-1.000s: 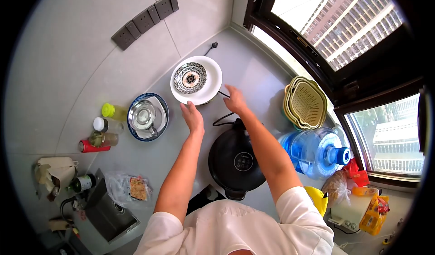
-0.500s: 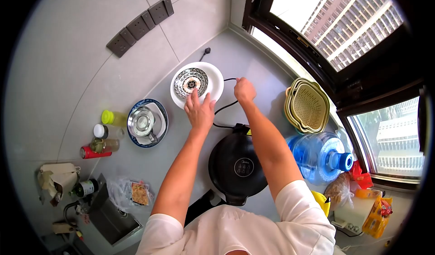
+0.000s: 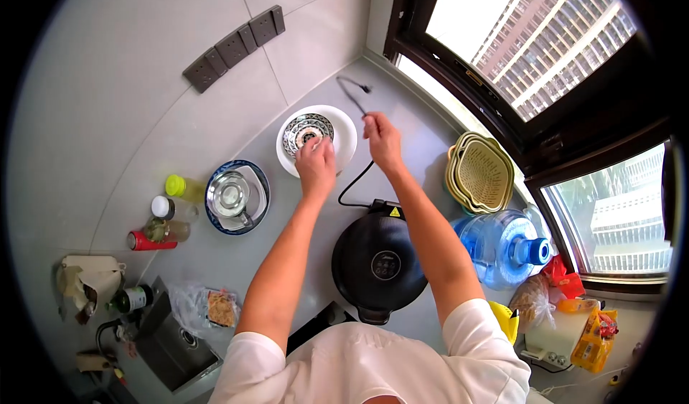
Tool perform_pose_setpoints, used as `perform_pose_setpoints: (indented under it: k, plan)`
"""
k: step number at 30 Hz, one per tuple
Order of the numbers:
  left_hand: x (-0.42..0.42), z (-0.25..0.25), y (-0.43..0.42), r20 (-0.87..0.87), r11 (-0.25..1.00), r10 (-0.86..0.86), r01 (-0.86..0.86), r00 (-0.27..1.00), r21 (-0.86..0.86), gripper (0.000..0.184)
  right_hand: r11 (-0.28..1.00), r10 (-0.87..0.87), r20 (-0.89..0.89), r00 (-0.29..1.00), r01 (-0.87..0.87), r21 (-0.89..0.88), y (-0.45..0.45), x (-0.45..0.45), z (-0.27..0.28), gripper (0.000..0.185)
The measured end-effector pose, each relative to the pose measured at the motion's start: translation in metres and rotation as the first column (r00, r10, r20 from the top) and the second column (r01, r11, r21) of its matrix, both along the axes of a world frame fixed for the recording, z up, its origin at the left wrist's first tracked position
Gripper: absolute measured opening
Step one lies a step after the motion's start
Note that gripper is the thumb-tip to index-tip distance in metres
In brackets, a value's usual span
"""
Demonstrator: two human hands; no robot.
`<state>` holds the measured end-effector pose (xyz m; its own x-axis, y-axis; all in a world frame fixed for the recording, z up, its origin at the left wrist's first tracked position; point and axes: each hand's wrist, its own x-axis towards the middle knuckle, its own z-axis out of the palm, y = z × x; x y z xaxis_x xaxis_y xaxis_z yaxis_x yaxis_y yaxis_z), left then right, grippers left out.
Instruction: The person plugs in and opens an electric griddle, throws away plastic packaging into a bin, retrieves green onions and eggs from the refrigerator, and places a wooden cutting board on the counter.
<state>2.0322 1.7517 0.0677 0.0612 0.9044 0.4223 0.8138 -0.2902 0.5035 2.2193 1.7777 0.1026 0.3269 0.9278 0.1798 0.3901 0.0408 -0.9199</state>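
A white plate or shallow bowl stands near the wall, with a black-and-white patterned bowl on it. Over the right edge of the patterned bowl is my left hand, its fingers curled; whether they grip a rim is hidden. My right hand is closed round the black power cord, right of the plate. Beyond that hand the cord's plug end hangs over the counter, slightly blurred. The cord runs back to the round black appliance with its lid down, near my body.
Left of the plate, a blue-rimmed bowl holds a glass pot. Nested baskets and a blue water bottle line the window side. Bottles and a red can stand by the wall, above a sink.
My right hand has drawn the cord out from beside the plate, and its plug has swung to the right. My left hand has moved from beside the plate to over the patterned bowl.
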Motion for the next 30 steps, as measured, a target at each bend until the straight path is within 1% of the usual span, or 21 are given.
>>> perform_pose_setpoints:
  k: [1,2,3,4,6,9,11,14,15,16,18,19,20,22,24,25,26,27,28,29,30]
  plan:
    - [-0.007,0.009,0.016,0.393,0.979,0.003,0.078,0.920,-0.189,0.040,0.992,0.099,-0.062,0.993,-0.093,0.082,-0.010,-0.011,0.003,0.023]
    - [-0.015,0.018,0.029,0.716,0.921,0.084,0.221,0.693,-0.322,0.049,0.968,0.203,-0.113,0.973,-0.182,0.169,-0.021,-0.021,0.006,0.021]
    - [-0.023,0.040,0.037,0.824,0.879,0.157,0.303,0.545,-0.368,0.064,0.958,0.256,-0.119,0.959,-0.236,0.163,-0.032,-0.028,0.008,0.021]
    - [-0.037,0.064,0.044,0.851,0.778,0.324,0.395,0.413,-0.488,0.067,0.944,0.309,-0.126,0.943,-0.289,0.157,-0.041,-0.036,0.008,0.021]
    - [-0.063,0.087,0.056,0.875,0.652,0.446,0.602,0.187,-0.461,0.069,0.912,0.354,-0.050,0.934,-0.333,0.241,-0.057,-0.052,0.009,0.012]
    - [-0.085,0.114,0.057,0.861,0.609,0.502,0.674,0.081,-0.419,0.064,0.876,0.415,0.077,0.907,-0.421,0.238,-0.079,-0.068,0.013,0.010]
    - [-0.089,0.123,0.051,0.860,0.601,0.502,0.678,0.092,-0.423,0.060,0.820,0.441,0.290,0.849,-0.513,0.254,-0.090,-0.076,0.015,0.013]
    - [-0.100,0.122,0.044,0.848,0.585,0.526,0.692,0.073,-0.422,0.049,0.763,0.475,0.439,0.763,-0.606,0.227,-0.097,-0.089,0.009,0.016]
    - [-0.104,0.116,0.041,0.856,0.553,0.501,0.715,0.124,-0.427,0.048,0.732,0.498,0.489,0.716,-0.649,0.207,-0.096,-0.092,0.012,0.016]
    - [-0.110,0.111,0.039,0.863,0.521,0.474,0.735,0.174,-0.435,0.046,0.726,0.501,0.493,0.711,-0.656,0.207,-0.096,-0.096,0.014,0.016]
    - [-0.111,0.093,0.036,0.849,0.543,0.513,0.717,0.128,-0.437,0.036,0.701,0.470,0.575,0.670,-0.679,0.218,-0.099,-0.101,0.018,0.019]
    - [-0.111,0.078,0.038,0.883,0.557,0.433,0.716,0.183,-0.421,0.030,0.699,0.471,0.578,0.667,-0.681,0.217,-0.099,-0.102,0.019,0.019]
    - [-0.111,0.064,0.041,0.907,0.567,0.348,0.717,0.237,-0.405,0.025,0.730,0.503,0.578,0.643,-0.674,0.114,-0.098,-0.100,0.021,0.018]
    - [-0.098,0.074,0.034,0.891,0.600,0.385,0.669,0.240,-0.439,0.018,0.756,0.534,0.575,0.620,-0.655,0.004,-0.094,-0.093,0.013,0.019]
    - [-0.087,0.076,0.031,0.913,0.600,0.299,0.689,0.278,-0.407,0.017,0.818,0.572,0.023,0.820,-0.568,-0.093,-0.084,-0.082,-0.006,0.025]
    - [-0.081,0.076,0.027,0.893,0.598,0.242,0.667,0.379,-0.445,0.019,0.853,0.508,-0.189,0.840,-0.521,-0.020,-0.074,-0.073,-0.001,0.041]
    - [-0.077,0.076,0.023,0.893,0.595,0.242,0.670,0.379,-0.445,0.019,0.929,0.300,-0.283,0.911,-0.347,-0.130,-0.065,-0.066,0.003,0.049]
    - [-0.072,0.075,0.018,0.876,0.596,0.174,0.659,0.451,-0.458,0.022,0.960,0.062,-0.470,0.881,-0.182,-0.215,-0.053,-0.056,0.005,0.054]
    - [-0.067,0.073,0.012,0.848,0.597,0.105,0.649,0.519,-0.472,0.024,0.944,-0.095,-0.520,0.849,-0.089,-0.317,-0.044,-0.048,0.014,0.062]
    - [-0.066,0.071,0.007,0.824,0.616,-0.003,0.650,0.567,-0.445,0.026,0.932,-0.124,-0.543,0.831,-0.089,-0.350,-0.036,-0.042,0.024,0.060]
    - [-0.065,0.071,0.001,0.823,0.609,-0.007,0.655,0.567,-0.446,0.026,0.919,-0.157,-0.564,0.811,-0.089,-0.383,-0.028,-0.033,0.027,0.058]
